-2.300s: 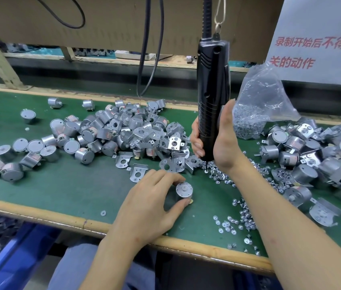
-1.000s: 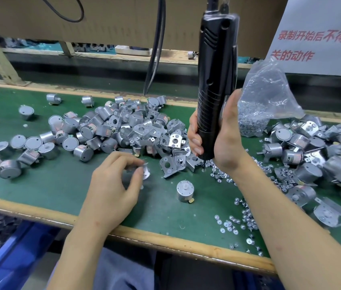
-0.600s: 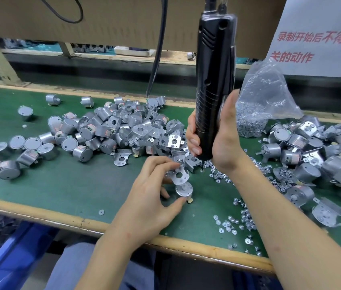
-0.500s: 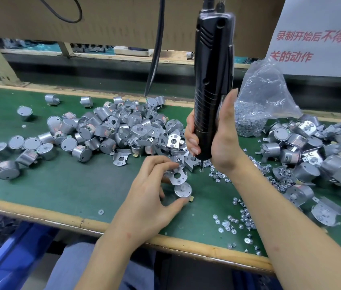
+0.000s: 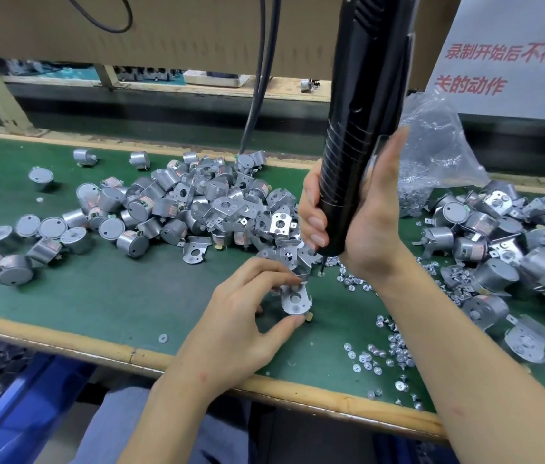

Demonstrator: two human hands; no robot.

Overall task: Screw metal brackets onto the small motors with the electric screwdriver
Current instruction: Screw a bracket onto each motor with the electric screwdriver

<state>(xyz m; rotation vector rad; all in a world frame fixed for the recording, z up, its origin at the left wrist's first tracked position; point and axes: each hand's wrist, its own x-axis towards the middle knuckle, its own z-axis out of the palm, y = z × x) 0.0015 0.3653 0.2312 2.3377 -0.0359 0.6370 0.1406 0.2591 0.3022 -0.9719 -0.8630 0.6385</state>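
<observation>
Both hands are busy with seating: the left hand (image 5: 241, 316) pinches a thin silver metal bracket (image 5: 294, 301) onto a small round motor (image 5: 308, 317). Just beyond, the right hand (image 5: 371, 222) grips the black electric screwdriver (image 5: 358, 128), which probably needs aligning next.

Silver bracket (image 5: 294, 298) lies flat atop a small motor (image 5: 308, 316), near the bench's (image 5: 114, 296) front edge. Black electric screwdriver (image 5: 358, 128) stands upright just behind it, tip down.
</observation>
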